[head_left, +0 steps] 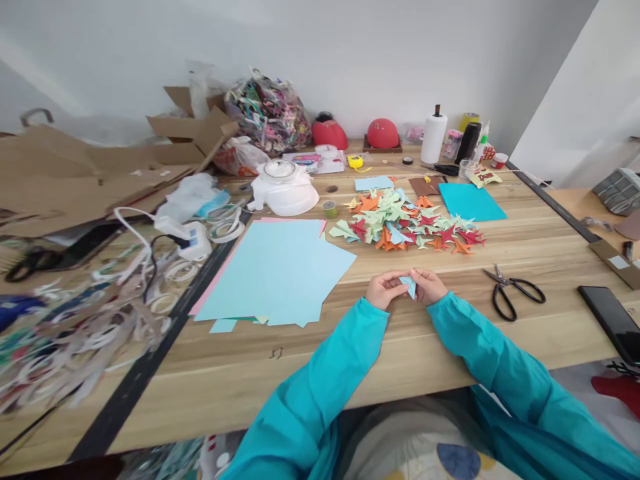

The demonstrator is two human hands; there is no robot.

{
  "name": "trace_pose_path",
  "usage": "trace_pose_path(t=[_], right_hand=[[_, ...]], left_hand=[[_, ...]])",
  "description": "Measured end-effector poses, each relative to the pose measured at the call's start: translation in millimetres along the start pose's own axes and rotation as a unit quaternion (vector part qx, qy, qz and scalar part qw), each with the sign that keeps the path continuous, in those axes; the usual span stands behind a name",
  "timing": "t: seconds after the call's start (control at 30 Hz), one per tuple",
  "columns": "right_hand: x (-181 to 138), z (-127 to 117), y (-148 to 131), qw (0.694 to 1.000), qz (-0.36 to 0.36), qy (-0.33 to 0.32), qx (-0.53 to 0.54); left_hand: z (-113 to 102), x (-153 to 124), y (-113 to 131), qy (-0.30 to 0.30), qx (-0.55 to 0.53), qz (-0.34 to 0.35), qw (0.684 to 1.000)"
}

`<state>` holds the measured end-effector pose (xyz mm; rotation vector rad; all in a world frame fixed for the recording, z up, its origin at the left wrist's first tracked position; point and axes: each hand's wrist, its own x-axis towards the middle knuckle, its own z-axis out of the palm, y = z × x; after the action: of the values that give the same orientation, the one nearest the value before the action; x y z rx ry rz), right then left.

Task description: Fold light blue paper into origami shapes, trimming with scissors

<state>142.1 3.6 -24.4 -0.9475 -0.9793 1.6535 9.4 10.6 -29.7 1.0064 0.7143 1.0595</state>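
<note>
Between my two hands, just above the table's front part, is a small light-blue folded paper with a pointed lower tip. My left hand pinches its left side between thumb and fingers. On the other side, my right hand is closed on the paper's right edge, fingers partly hiding it. Beyond my hands lies a heap of folded paper cranes in green, orange, red and blue. A stack of light-blue paper sheets, with pink sheets under it, lies left of my hands.
Black-handled scissors and a phone lie to the right. Turquoise paper is behind the heap. Further back stand a white paper roll and a yellow tape measure. Tangled straps and a power strip crowd the left.
</note>
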Motion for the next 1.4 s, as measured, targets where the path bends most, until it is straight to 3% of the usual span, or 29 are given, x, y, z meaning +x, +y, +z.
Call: trace_pose_path(t=[0.17, 0.3, 0.43, 0.63, 0.9, 1.1, 1.23, 1.4], right_hand=[[0, -5, 0, 1.0, -0.005, -0.006, -0.009], [0, -9, -3, 0.997, -0.043, 0.007, -0.069], [-2, -8, -7, 0.993, -0.081, -0.004, -0.082], [-6, -4, -9, 0.992, -0.086, -0.036, -0.085], [-6, -5, -7, 0.995, -0.059, 0.003, -0.08], [-6, -2, -4, 0.997, -0.05, 0.017, -0.047], [-6, -2, -4, 0.998, -0.044, 0.028, -0.024], [-4, -9, -6, 0.995, -0.058, 0.062, -0.048]], left_hand=[[-2, 3, -2, 0.049, 0.011, 0.007, 0.999], [-1, 4, 1, 0.107, -0.009, 0.008, 0.994], [0, 4, 7, 0.127, -0.051, -0.011, 0.99], [0, 5, 9, 0.082, -0.071, -0.044, 0.993], [-2, 3, 2, 0.054, 0.005, -0.041, 0.998], [1, -1, 12, 0.043, 0.005, -0.054, 0.998], [4, -4, 18, 0.023, 0.063, -0.042, 0.997], [5, -5, 19, 0.029, 0.047, -0.029, 0.998]])
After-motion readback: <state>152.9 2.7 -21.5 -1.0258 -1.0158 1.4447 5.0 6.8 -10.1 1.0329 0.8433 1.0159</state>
